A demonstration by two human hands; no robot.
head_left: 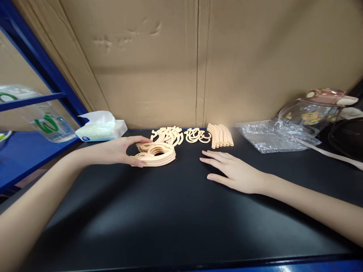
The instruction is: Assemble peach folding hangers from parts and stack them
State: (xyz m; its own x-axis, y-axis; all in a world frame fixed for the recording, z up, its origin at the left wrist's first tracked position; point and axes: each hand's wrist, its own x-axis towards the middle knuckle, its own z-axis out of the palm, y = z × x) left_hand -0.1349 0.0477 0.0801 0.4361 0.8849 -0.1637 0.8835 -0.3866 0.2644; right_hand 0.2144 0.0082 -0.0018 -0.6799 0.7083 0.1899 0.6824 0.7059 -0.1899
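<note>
the stacked peach pieces, just left of the frame's centre, look light and stiff, perhaps apt to slide apart; best gripped across the outer rims. the left hand clasps their left end, thumb in front, fingers behind. right of centre, the right hand lies loosely spread, holding nothing, near curved strips.

Soft glare patches the black tabletop, with a broad shadow toward the left.

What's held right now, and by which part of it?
The left hand grips the peach stack of curved pieces by its left end. The right hand holds nothing.
</note>
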